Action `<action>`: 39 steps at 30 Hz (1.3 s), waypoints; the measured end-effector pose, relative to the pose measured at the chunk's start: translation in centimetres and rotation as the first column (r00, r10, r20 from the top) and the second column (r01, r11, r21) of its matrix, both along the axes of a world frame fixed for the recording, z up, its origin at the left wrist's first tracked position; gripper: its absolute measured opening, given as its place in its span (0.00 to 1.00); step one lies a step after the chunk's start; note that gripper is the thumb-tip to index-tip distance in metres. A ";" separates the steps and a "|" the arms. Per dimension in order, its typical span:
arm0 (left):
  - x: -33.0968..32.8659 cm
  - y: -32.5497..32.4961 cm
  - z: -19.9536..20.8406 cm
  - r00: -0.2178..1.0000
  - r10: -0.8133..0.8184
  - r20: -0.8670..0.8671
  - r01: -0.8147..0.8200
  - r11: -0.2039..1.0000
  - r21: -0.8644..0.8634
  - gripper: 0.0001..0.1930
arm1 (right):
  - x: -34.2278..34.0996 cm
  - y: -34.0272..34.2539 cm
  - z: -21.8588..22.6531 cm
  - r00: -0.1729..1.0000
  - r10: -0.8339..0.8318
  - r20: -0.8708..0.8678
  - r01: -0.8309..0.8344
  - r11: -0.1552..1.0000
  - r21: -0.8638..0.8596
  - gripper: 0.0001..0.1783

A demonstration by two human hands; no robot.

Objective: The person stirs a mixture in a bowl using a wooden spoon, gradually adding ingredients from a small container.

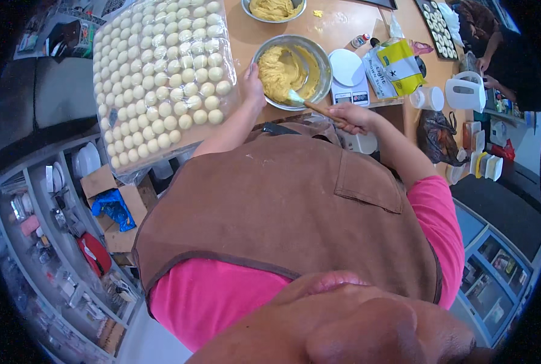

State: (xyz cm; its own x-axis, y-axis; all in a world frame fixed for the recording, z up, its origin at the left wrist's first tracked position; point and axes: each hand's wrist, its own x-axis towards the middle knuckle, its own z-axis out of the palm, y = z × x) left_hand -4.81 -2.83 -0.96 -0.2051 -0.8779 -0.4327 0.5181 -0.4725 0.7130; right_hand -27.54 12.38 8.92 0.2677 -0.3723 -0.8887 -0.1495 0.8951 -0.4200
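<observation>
On the wooden table (337,27), at its near edge, stands a steel mixing bowl (325,67) partly filled with thick yellow dough (279,73). Against the bowl's left rim rests the left hand (252,85), its fingers (250,71) curled narrowly over the edge and steadying it. To the right of the bowl, just off its near rim, the right hand (352,115) has its fingers wrapped tight around the wooden handle of a spatula (310,104), whose pale blade sits down in the dough inside the bowl.

Left of the bowl lies a large tray of pale dough balls (161,79) in close rows, covered with clear plastic film and reaching over the table's edge. Beyond the bowl, farther up the table, a second steel bowl (273,9) holds more of the same yellow dough. Right of the mixing bowl, just beside it, sits a white kitchen scale (349,76), and past that a yellow and white bag (395,67), a small white cup (429,98) and a white jug (464,91). Far right of the bowl, another person (495,48) works near a dark baking tray (437,27) of pale rounds.
</observation>
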 end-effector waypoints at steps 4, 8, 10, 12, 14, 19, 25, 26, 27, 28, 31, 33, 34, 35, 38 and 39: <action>-0.2 0.2 1.4 1.000 0.012 0.003 -0.012 0.999 0.040 0.20 | 3.4 1.2 -3.3 0.978 -0.179 0.104 0.191 0.974 -0.120 0.14; 0.4 0.0 0.6 1.000 0.021 0.020 -0.022 0.997 0.069 0.21 | 8.6 0.6 -3.0 0.780 -0.579 0.237 0.611 0.787 -0.089 0.19; 0.2 -0.4 -0.4 0.999 0.002 -0.042 0.001 0.998 0.058 0.22 | 8.2 1.1 -7.0 0.714 -0.629 0.307 0.661 0.751 0.003 0.20; -0.4 -0.3 0.4 0.994 0.009 -0.107 0.001 0.996 0.092 0.20 | 7.7 1.4 -9.7 0.387 -0.558 0.734 0.666 0.720 0.196 0.21; -0.4 -0.6 0.4 0.985 0.038 -0.170 -0.017 0.992 0.124 0.19 | 8.8 0.1 -6.7 0.383 -0.784 0.488 0.815 0.536 0.222 0.23; -0.1 -1.2 -1.9 1.000 0.017 -0.022 -0.016 0.999 0.029 0.21 | 5.2 0.6 -6.6 0.393 -0.409 0.824 0.647 0.759 0.068 0.22; 0.9 -2.0 -4.2 0.954 -0.019 0.298 0.064 0.988 -0.142 0.19 | 3.4 0.5 1.6 0.339 -0.184 -0.923 -0.745 0.547 -0.383 0.16; 1.0 -2.0 -4.2 0.955 -0.017 0.296 0.063 0.987 -0.145 0.19 | 2.8 0.4 1.7 0.319 -0.160 -0.934 -0.711 0.611 -0.347 0.15; 0.8 -1.9 -3.8 0.948 -0.020 0.319 0.071 0.986 -0.151 0.18 | 2.2 0.1 1.9 0.299 -0.131 -0.945 -0.675 0.671 -0.307 0.15; 0.7 -1.7 -3.7 0.940 -0.027 0.341 0.085 0.984 -0.156 0.18 | 1.8 0.2 1.0 0.294 -0.132 -0.947 -0.675 0.672 -0.304 0.15; 1.1 -2.2 -4.4 0.939 -0.029 0.343 0.120 0.962 -0.245 0.22 | 1.7 0.1 -2.1 0.355 -0.023 -0.935 -0.661 0.701 -0.268 0.16; 2.0 -2.7 -5.1 0.857 0.018 0.515 0.188 0.920 -0.344 0.27 | 1.9 0.2 -2.8 0.432 -0.054 -0.900 -0.593 0.735 -0.329 0.17; 2.6 -2.8 -5.4 0.744 0.078 0.663 0.283 0.863 -0.419 0.33 | 1.9 0.1 -2.9 0.436 -0.048 -0.899 -0.597 0.732 -0.328 0.17; 3.5 -2.9 -5.7 0.741 0.082 0.667 0.278 0.867 -0.415 0.33 | 1.8 0.0 -3.0 0.444 -0.052 -0.894 -0.601 0.723 -0.341 0.17; 4.6 -3.0 -2.5 0.428 0.279 0.860 0.526 0.696 -0.488 0.46 | 1.4 0.0 -3.1 0.482 -0.052 -0.874 -0.565 0.744 -0.356 0.18; 4.8 -3.2 -2.0 0.386 0.258 0.886 0.607 0.652 -0.454 0.48 | 1.3 0.0 -3.1 0.471 -0.053 -0.881 -0.586 0.728 -0.357 0.19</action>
